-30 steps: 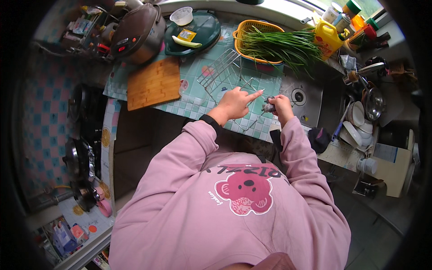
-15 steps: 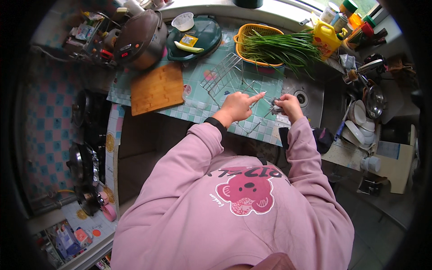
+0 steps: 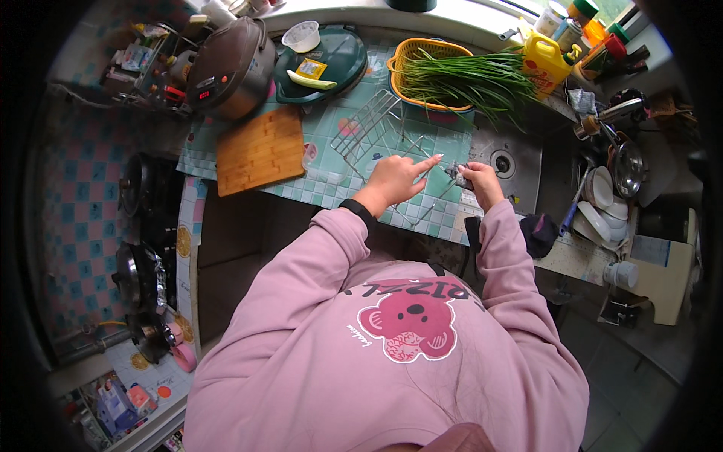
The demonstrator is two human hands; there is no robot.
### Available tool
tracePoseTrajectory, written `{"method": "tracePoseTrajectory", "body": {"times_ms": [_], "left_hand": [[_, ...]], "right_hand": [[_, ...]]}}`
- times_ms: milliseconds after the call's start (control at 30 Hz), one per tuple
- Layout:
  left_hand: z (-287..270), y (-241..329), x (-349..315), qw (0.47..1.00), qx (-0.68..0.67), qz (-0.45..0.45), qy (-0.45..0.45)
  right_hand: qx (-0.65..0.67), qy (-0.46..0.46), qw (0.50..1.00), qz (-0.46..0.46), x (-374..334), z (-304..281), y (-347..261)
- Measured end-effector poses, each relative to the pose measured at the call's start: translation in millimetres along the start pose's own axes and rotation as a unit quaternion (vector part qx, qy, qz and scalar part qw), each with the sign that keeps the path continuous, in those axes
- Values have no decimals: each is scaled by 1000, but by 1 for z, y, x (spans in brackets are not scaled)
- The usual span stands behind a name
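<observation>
A metal wire rack (image 3: 369, 129) lies tilted on the counter in front of me, its bars running under both hands. My left hand (image 3: 393, 181) rests at its middle, index finger stretched out along a bar and the other fingers curled around the wire. In the fingertips of my right hand (image 3: 483, 181) is a small grey, crumpled scouring pad (image 3: 456, 174), pressed against the rack's right side. The fingers of that hand hide part of the pad.
A wooden cutting board (image 3: 261, 151) lies left, near a rice cooker (image 3: 232, 71). Behind are a dark green lid (image 3: 343, 64) with a peeled vegetable (image 3: 310, 80) and a yellow basket (image 3: 394, 69) of long green leaves (image 3: 482, 79). At right is a steel sink (image 3: 531, 147).
My right hand has shifted slightly with the scouring pad along the rack's right side. The left hand stays at nearly the same spot on the wire.
</observation>
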State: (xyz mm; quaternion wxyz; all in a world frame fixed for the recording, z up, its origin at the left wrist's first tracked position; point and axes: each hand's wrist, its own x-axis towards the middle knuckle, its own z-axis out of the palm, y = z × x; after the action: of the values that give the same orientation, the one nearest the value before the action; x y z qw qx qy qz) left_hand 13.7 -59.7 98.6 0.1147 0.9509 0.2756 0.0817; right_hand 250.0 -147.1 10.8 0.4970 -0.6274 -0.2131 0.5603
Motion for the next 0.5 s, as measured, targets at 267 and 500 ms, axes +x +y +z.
{"method": "tracePoseTrajectory", "body": {"times_ms": [267,500], "left_hand": [[6,3,0,999,22,0,26],[5,3,2,999,22,1,31]], "right_hand": [[15,39,996,73,16,4,24],[-6,-77,996,-38,-19,-11,-14]]}}
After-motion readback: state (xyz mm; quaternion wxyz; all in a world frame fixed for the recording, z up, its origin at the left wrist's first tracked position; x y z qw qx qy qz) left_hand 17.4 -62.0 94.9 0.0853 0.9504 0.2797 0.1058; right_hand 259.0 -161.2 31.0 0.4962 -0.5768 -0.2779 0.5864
